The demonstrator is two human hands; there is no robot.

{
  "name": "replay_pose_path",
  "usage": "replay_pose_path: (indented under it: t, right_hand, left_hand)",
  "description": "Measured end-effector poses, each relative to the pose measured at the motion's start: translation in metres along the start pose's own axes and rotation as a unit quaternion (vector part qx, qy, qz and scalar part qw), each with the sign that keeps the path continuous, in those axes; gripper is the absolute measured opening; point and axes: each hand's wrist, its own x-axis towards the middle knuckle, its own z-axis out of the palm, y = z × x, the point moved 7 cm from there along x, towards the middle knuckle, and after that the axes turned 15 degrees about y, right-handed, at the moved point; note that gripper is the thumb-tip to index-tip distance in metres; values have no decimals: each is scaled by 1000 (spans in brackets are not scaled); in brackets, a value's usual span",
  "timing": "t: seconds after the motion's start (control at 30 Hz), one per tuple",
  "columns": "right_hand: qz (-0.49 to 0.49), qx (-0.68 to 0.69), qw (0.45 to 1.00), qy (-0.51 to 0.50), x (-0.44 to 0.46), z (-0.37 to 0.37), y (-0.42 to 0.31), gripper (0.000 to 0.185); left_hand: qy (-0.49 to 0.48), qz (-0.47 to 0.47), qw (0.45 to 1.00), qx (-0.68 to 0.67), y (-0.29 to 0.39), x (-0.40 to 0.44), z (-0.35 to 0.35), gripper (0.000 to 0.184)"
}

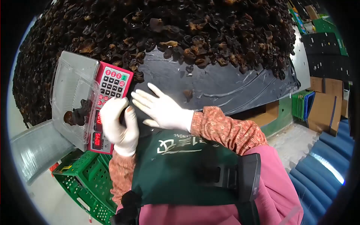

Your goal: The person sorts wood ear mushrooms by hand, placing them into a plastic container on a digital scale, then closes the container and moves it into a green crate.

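My left hand [120,125], in a white glove, is beside the display side of a red electronic scale [126,80]. Its fingers are curled, with the thumb apart and no object visible between them. A small brownish patch shows at the thumb tip; I cannot tell what it is. My right hand [161,108], also gloved, is stretched flat with fingers spread over the black plastic sheet [217,88]. On the scale's metal plate rests a clear plastic box [62,90]. A few dark wood ear mushrooms [79,113] lie inside it. Red digits glow on the display [98,140].
A large heap of wood ear mushrooms [210,30] covers the far side. Green crates [86,180] stand lower left, beside wrapped clear plastic [35,146]. At right are cardboard boxes [323,112] and blue corrugated material [322,161]. A loose piece [188,94] lies on the sheet.
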Motion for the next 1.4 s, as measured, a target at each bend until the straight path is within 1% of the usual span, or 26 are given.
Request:
replay_pose_path:
  t: [0.07,0.13,0.2,0.27,0.33,0.4,0.47,0.53,0.6,0.63,0.67,0.73,0.8,0.87,0.93,1.0,1.03,1.07,1.1,1.13,1.17,1.2,1.23,1.3,1.37,1.4]
  right_hand:
    - [36,-23,998,45,1,-6,12,78]
    - [131,-70,987,52,-6,-39,32,73]
    - [161,-206,960,101,-32,-57,49,70]
    - [199,-269,937,95,-58,-83,53,69]
    - [275,-297,912,72,-91,-112,55,69]
    - [298,-393,868,55,-137,-139,53,67]
    - [375,-450,809,54,-190,-179,50,65]
    - [414,-563,714,26,-262,-213,59,63]
    - [457,-617,640,11,-293,-247,60,62]
    - [444,-614,649,60,-292,-259,61,60]
    - [439,-574,683,102,-289,-266,69,60]
    - [428,-484,742,179,-243,-278,87,59]
    - [373,-465,768,233,-201,-278,120,59]
    - [371,-504,732,269,-166,-268,157,60]
    - [390,-415,748,342,-140,-233,183,57]
    - [285,-262,849,360,-95,-195,160,51]
    - [268,-222,891,291,-65,-180,138,46]
    - [240,-166,916,275,-50,-163,119,45]
    - [199,-248,915,247,-47,-139,95,45]
    - [187,-172,942,220,-44,-118,88,45]
    - [165,-138,965,150,-33,-109,75,47]
    - [110,-108,979,136,-35,-99,62,50]
    - [91,-48,987,124,-38,-89,52,51]
    - [18,12,996,91,-46,-88,36,53]
    - [-40,12,994,105,-56,-110,31,48]
    - [-66,-1,990,122,-62,-125,31,45]
  left_hand:
    - [-30,-36,998,-32,0,-4,24,17]
    - [-45,-44,996,-58,-6,-19,44,18]
    - [-63,-59,993,-82,-10,-33,58,21]
    - [-89,-68,991,-78,-11,-44,72,22]
    - [-98,-75,988,-93,-13,-53,87,23]
    - [-119,-70,987,-78,-15,-58,95,26]
    - [-128,-67,987,-75,-15,-62,98,28]
    - [-134,-68,985,-80,-18,-68,97,31]
    - [-135,-57,987,-66,-16,-70,97,32]
    - [-146,-42,986,-62,-15,-72,98,32]
    - [-148,-34,987,-54,-14,-71,100,33]
    - [-159,-18,986,-35,-9,-71,100,34]
    - [-181,-24,983,-37,-4,-67,105,39]
    - [-199,-21,979,-33,-3,-68,110,48]
    - [-231,-30,972,-36,9,-62,116,64]
    - [-249,-37,967,-34,15,-59,124,81]
    - [-252,-40,966,-33,17,-61,128,90]
    - [-255,-43,966,-31,17,-64,131,99]
    - [-253,-35,967,-1,16,-67,132,112]
    - [-238,-60,969,-23,13,-67,133,108]
    - [-223,-85,970,-45,9,-67,132,104]
    - [-209,-110,970,-66,5,-68,130,101]
    - [-213,-149,963,-76,-4,-72,130,98]
    - [-219,-225,944,-101,-24,-85,126,92]
    - [-221,-301,918,-130,-36,-98,128,86]
    - [-235,-242,937,-93,-27,-89,127,96]
